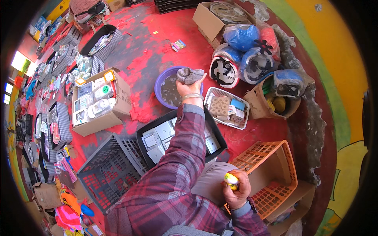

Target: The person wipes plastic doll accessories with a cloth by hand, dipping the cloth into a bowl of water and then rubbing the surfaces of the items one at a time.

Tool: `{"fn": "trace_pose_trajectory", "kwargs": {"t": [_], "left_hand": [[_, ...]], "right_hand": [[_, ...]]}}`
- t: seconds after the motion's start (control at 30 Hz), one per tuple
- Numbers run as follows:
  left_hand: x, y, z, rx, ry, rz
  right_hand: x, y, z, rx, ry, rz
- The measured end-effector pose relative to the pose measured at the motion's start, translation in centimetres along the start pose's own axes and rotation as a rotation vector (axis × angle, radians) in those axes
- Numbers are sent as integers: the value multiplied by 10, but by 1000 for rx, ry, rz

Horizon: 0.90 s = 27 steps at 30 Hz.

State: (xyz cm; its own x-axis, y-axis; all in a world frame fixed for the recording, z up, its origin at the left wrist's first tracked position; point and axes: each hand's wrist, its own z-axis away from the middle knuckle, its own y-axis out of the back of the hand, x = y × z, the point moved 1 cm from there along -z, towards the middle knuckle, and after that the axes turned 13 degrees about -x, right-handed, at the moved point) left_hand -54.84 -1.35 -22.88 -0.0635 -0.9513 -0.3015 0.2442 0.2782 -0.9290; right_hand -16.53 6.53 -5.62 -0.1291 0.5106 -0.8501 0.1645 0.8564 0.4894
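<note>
While the left hand [186,87] clutches a bunched grey cloth [189,74], the right hand [238,189] grips a rounded yellow-and-white thing [231,179], prob light, easiest mid-body.

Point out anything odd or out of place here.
The red floor is broken by dark patches, as if worn, and a small colourful packet lies loose on it, outside any container.

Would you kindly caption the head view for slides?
Left hand holding crumpled grey cloth by round purple basin; right hand gripping yellow-white object.
</note>
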Motion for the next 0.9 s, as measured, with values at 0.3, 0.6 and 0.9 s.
{"fn": "trace_pose_trajectory", "kwargs": {"t": [0.3, 0.6, 0.9], "left_hand": [[7, 1, -10, -44, -211, -95], [13, -34, 22, -301, 39, -32], [39, -33, -9, -129, 167, -207]], "right_hand": [[1, 1, 5, 11, -46, -45], [-3, 1, 5, 13, -52, -42], [-4, 1, 2, 8, -18, -5]]}}
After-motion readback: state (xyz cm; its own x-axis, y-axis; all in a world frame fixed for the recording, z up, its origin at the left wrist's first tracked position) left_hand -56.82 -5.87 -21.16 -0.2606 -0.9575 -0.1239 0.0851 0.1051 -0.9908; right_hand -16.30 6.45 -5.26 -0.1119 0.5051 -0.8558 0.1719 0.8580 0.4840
